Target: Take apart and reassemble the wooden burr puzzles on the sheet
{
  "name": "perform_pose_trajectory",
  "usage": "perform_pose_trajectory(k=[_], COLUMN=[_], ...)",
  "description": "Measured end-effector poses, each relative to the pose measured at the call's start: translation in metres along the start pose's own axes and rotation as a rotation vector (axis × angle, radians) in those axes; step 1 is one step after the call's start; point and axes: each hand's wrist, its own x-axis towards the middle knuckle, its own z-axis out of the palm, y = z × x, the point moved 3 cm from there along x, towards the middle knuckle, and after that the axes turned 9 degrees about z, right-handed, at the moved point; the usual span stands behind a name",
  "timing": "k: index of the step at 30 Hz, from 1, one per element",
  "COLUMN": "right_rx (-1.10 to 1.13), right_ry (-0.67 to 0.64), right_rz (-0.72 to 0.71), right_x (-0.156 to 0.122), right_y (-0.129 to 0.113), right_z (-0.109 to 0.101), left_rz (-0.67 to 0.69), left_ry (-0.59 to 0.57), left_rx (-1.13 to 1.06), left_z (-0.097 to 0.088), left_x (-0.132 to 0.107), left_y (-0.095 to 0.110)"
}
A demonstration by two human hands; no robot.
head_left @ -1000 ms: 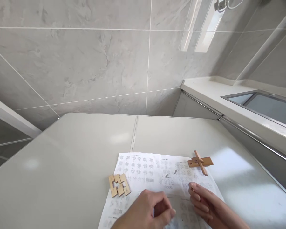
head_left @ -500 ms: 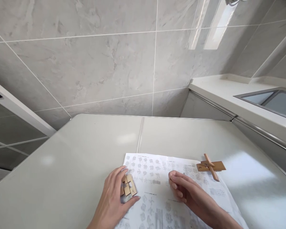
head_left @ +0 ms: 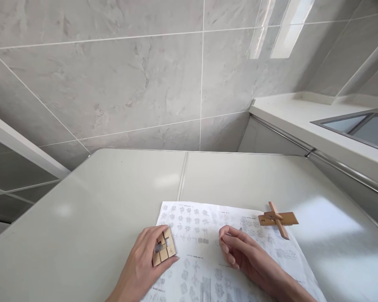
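My left hand [head_left: 141, 256] is closed round a small block of interlocked wooden puzzle pieces [head_left: 167, 251], thumb below it and fingers above. Gaps show between the pieces of this flat, squarish block. My right hand [head_left: 244, 253] hovers or rests over the printed sheet [head_left: 195, 247], its fingers curled and pressed together; whatever they hold, if anything, is hidden. Beyond the right hand, at the sheet's far right edge, lies a wooden cross-shaped puzzle [head_left: 275, 217] made of a flat board with a stick through it. A number is marked on the board.
The pale table [head_left: 113, 188] has a seam down its middle. A grey tiled wall [head_left: 129, 84] stands behind it. To the right is a white counter [head_left: 280, 110] with a sink [head_left: 359, 128]; a white-framed glass door [head_left: 19, 167] is on the left.
My left hand has turned the wooden block slightly and drawn it a little left and nearer. My right hand stays almost in place, fingers still curled. The view has shifted slightly.
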Motion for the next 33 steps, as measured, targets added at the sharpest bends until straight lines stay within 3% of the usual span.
perform_pose_trajectory(k=[6,13,17,22,27,30,33], right_rx=[0.076,0.109,0.019,-0.336,-0.928,-1.156,-1.317], right_ry=[-0.024,-0.055,0.013,0.147,0.409,0.416,0.359], right_rz=[-0.014,-0.108,-0.189,-0.252,-0.487,-0.58,-0.598], right_x=[0.001,0.003,-0.001,-0.007,-0.008,-0.007,-0.005], right_y=[0.0,-0.001,-0.004,-0.01,-0.012,-0.008,-0.004], right_z=[-0.004,-0.008,-0.011,-0.014,-0.021,-0.023,-0.022], left_rz=[0.043,0.273,0.343,0.357,0.185,0.122,0.159], left_ry=[-0.02,-0.191,-0.26,-0.248,-0.255,-0.297,-0.273], left_rx=[-0.047,-0.189,-0.195,-0.213,-0.171,-0.141,-0.219], left_z=[0.005,0.046,0.065,0.07,0.06,0.052,0.045], left_x=[0.017,0.059,0.077,0.081,0.081,0.083,0.085], left_y=[0.019,0.063,0.076,0.075,0.06,0.053,0.051])
